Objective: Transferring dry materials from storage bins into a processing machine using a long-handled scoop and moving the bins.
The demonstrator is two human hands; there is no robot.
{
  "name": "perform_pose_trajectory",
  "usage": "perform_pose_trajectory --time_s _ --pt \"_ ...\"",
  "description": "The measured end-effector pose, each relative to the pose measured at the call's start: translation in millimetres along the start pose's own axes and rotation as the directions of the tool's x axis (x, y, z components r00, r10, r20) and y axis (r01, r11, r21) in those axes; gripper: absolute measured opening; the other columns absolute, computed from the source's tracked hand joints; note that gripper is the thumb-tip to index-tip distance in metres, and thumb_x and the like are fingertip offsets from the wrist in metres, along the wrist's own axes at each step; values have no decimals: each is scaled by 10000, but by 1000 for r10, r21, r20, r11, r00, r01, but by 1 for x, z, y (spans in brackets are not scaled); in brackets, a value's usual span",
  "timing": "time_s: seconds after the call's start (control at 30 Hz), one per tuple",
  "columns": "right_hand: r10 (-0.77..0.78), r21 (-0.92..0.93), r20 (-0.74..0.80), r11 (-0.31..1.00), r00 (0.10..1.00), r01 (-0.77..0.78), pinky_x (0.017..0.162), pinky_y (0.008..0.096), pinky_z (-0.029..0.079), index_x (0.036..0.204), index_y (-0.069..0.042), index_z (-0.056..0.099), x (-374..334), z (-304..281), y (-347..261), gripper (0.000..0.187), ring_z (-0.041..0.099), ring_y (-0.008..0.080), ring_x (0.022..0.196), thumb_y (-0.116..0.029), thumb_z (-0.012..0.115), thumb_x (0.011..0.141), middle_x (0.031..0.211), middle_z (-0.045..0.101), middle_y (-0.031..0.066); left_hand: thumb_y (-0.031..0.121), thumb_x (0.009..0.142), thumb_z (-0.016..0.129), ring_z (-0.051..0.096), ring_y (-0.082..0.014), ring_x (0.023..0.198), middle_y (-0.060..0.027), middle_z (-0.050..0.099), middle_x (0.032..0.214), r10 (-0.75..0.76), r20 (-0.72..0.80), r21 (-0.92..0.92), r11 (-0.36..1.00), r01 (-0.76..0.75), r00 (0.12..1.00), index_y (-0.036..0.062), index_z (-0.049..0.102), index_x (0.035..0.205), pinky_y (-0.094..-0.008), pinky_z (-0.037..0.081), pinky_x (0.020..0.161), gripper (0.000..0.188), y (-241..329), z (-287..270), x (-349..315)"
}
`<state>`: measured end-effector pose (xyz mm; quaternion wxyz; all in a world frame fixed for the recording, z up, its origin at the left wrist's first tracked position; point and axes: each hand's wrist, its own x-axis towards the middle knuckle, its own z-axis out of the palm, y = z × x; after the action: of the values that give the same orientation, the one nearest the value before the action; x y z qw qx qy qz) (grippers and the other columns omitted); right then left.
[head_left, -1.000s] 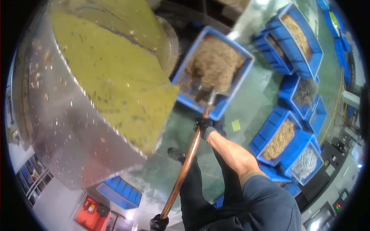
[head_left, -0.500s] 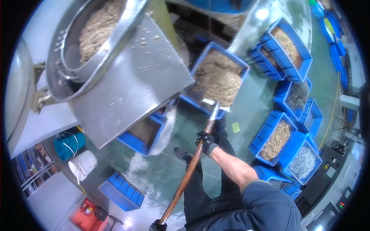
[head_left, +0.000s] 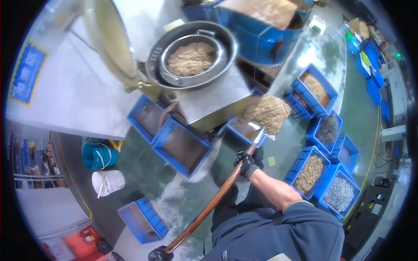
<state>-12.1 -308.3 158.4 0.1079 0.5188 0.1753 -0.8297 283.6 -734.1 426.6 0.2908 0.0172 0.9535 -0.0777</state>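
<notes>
A: How does the shovel [head_left: 219, 195] lie?

B: Slantwise. Its long axis climbs from the lower edge, left of centre, to just right of centre; the blade [head_left: 256, 126] points to the upper right, heaped with tan flakes [head_left: 272, 113].

A: And the grip?

B: The right hand [head_left: 247, 166] is closed round it near the blade, the left hand [head_left: 159, 253] wrapped round the opposite end. The load seems to overhang the blue bin [head_left: 237, 136], though blur leaves that unsure.

A: Any writing?

B: A yellow-edged blue panel [head_left: 28, 74] at far left, too blurred to read
</notes>
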Motion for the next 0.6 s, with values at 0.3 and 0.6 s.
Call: perform_pose_trajectory --time_s 0.3,0.6 --pt "-20 -74 260 996 965 40 525 350 459 705 -121 506 -82 62 9 201 487 204 549 -191 495 893 605 479 46 369 707 681 670 -297 685 -86 677 699 -157 129 -280 941 188 979 169 708 790 -430 530 637 218 -62 -138 -51" --pt "-48 -179 213 980 976 87 575 433 468 665 -149 495 -103 85 -18 266 487 221 569 -241 487 915 612 485 41 322 658 714 653 -314 612 -105 664 657 -123 -114 -178 979 101 986 145 711 729 -421 536 601 190 -64 -196 -51"
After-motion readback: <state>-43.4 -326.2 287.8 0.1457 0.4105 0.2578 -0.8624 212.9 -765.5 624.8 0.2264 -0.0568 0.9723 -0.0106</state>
